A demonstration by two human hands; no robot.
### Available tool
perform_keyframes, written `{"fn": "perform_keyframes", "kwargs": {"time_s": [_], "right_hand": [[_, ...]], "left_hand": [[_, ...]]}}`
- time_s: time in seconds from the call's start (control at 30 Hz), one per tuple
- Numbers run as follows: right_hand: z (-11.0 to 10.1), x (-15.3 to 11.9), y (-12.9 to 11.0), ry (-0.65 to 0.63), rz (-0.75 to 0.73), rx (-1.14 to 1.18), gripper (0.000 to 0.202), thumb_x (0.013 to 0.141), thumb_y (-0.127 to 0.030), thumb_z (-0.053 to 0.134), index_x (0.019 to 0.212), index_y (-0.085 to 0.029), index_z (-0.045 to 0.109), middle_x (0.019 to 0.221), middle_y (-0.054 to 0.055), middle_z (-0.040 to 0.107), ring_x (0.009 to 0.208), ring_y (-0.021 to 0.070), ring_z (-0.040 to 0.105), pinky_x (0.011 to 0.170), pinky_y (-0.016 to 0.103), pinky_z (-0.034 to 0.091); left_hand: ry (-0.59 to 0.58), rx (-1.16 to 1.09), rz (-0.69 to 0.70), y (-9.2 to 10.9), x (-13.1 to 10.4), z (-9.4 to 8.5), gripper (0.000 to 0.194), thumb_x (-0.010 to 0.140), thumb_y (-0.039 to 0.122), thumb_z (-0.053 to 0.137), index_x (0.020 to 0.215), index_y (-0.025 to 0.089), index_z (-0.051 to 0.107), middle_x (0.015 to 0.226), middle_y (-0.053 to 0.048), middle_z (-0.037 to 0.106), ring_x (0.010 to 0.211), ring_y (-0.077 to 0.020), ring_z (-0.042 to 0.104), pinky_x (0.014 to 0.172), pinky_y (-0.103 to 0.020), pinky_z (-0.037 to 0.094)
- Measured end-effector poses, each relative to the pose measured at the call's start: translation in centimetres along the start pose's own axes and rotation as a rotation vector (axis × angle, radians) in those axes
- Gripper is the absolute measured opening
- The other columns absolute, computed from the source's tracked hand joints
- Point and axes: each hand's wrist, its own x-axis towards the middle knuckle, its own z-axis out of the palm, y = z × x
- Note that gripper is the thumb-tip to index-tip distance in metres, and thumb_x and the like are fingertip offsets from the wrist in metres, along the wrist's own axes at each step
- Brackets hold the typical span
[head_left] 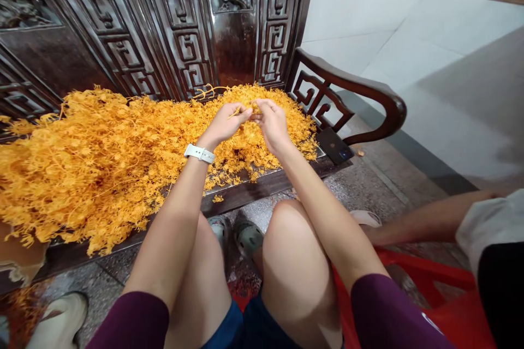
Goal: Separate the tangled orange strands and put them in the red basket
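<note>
Both of my hands meet above a heap of yellow-orange plastic sprigs (pixel 110 158) that look like artificial flower pieces. Thumb and fingers of my left hand (pixel 227 121) are pinched together on a thin yellow sprig stem (pixel 234 113). My right hand (pixel 270 122) is closed close beside it, its fingertips pinching yellow sprig pieces that are partly hidden against the heap. A pale watch strap (pixel 199 153) circles my left wrist. One longer branched stem (pixel 210 90) rests on top of the pile behind my hands.
The heap lies on a dark carved wooden bench (pixel 262 188) with a curved armrest (pixel 368 92) at right. A dark phone (pixel 334 145) lies at the bench's right end. Another person's arm (pixel 429 218) is at lower right, above a red plastic stool (pixel 450 305). A cardboard piece (pixel 22 256) sits lower left.
</note>
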Motion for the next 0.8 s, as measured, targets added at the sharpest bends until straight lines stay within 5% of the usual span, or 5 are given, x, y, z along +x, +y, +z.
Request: {"fn": "perform_keyframes", "kwargs": {"time_s": [0.1,0.3,0.57,0.8], "right_hand": [[0.1,-0.2,-0.2,0.007,-0.031,-0.047,0.029,0.089,-0.052,0.072,0.090,-0.025,0.062,0.090,0.002,0.064,0.082,0.0152,0.062,0.080,0.033,0.052],[-0.2,-0.2,-0.2,-0.002,0.005,0.013,0.018,0.091,-0.040,0.070,0.091,-0.025,0.060,0.086,0.002,0.061,0.076,0.0148,0.056,0.074,0.033,0.050],[0.3,-0.3,-1.8,-0.044,0.096,0.116,0.013,0.093,-0.030,0.062,0.089,-0.025,0.051,0.087,0.002,0.059,0.078,0.0148,0.055,0.075,0.031,0.053],[0.8,-0.5,-2.5,-0.016,0.067,0.022,0.014,0.092,-0.032,0.061,0.091,-0.026,0.048,0.083,0.000,0.053,0.077,0.0146,0.055,0.074,0.032,0.048]], "left_hand": [[-0.015,-0.010,0.013,0.4,0.0,-0.1,0.041,0.095,0.035,0.069,0.061,0.021,0.052,0.060,0.001,0.047,0.059,-0.0141,0.040,0.060,-0.031,0.035],[0.041,-0.075,0.007,0.6,0.3,0.1,0.038,0.098,0.026,0.064,0.061,0.020,0.056,0.062,0.000,0.049,0.059,-0.0135,0.043,0.063,-0.030,0.039],[0.008,-0.459,-0.128,0.5,0.4,0.5,0.041,0.096,0.048,0.070,0.072,0.019,0.055,0.074,-0.003,0.058,0.074,-0.0185,0.068,0.071,-0.036,0.057],[0.053,-0.548,-0.092,0.6,0.5,0.9,0.033,0.097,0.038,0.067,0.071,0.023,0.052,0.075,-0.003,0.053,0.073,-0.0180,0.060,0.065,-0.034,0.056]]}}
